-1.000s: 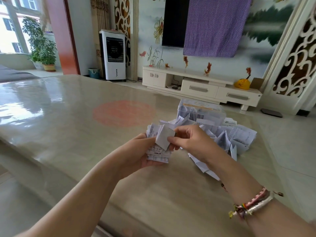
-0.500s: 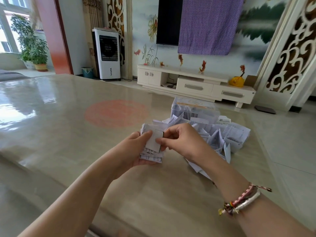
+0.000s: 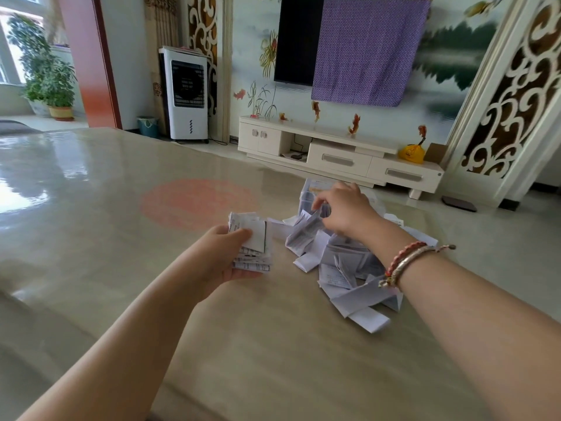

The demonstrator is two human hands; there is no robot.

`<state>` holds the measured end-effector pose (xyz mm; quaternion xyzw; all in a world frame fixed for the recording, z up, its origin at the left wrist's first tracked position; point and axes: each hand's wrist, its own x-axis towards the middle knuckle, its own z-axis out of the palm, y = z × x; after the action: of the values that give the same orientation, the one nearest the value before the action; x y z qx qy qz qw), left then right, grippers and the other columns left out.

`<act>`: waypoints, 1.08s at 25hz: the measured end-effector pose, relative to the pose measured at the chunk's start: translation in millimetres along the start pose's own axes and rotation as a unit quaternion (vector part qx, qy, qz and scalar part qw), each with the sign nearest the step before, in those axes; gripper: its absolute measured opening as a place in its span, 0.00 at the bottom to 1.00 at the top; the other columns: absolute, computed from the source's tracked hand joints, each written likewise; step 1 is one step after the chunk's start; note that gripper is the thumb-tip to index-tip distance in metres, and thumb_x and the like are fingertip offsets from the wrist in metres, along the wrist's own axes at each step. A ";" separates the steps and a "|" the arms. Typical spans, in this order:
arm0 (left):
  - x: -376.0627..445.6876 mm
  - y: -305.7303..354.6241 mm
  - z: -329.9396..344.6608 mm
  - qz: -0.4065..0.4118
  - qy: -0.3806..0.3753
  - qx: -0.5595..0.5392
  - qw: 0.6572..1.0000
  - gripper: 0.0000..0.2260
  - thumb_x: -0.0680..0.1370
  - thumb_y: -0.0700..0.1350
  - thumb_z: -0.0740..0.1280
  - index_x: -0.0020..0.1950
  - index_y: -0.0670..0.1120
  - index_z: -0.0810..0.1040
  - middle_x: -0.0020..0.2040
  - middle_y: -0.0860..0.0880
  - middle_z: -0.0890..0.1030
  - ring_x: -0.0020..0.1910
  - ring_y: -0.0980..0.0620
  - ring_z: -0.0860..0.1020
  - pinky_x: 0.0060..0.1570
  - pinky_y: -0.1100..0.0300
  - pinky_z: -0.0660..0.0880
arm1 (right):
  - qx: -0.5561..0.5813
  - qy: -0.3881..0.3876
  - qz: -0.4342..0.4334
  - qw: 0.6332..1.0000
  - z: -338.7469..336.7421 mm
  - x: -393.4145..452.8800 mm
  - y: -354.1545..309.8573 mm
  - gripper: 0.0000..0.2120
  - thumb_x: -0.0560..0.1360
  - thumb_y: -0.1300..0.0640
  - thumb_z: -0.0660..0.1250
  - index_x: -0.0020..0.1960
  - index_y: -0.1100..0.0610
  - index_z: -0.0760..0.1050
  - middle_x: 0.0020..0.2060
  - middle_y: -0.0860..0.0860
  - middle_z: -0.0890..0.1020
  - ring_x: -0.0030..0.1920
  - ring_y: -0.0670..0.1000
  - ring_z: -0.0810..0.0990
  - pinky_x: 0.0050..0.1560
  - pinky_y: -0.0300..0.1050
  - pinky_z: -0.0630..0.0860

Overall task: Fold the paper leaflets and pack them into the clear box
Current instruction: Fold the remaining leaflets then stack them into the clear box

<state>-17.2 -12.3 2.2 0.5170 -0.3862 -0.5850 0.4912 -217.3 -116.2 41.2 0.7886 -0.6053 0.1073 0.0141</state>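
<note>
Holding a stack of folded leaflets (image 3: 252, 247) under its thumb, left hand (image 3: 221, 256) likely gathers them for packing. Right hand (image 3: 346, 211), fingers loosely spread, reaches over the loose pile (image 3: 343, 268) toward the clear box (image 3: 309, 192), far right.

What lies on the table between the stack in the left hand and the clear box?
In the head view, loose leaflets lie between the folded stack gripped by the left hand and the clear box.
</note>
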 end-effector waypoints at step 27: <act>-20.3 -1.4 8.3 -0.054 -0.099 -0.029 0.993 0.13 0.82 0.39 0.54 0.58 0.37 0.76 0.51 0.36 0.82 0.49 0.40 0.82 0.52 0.45 0.79 | 0.346 0.386 -0.209 0.829 16.8 -71.6 -61.2 0.07 0.71 0.70 0.68 0.41 0.60 0.82 0.46 0.53 0.79 0.48 0.39 0.76 0.49 0.31 0.72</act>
<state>-26.0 7.3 6.9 0.4627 -0.3872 -0.6696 0.4331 -173.7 -34.3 18.0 0.7437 -0.2948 0.6000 -0.0046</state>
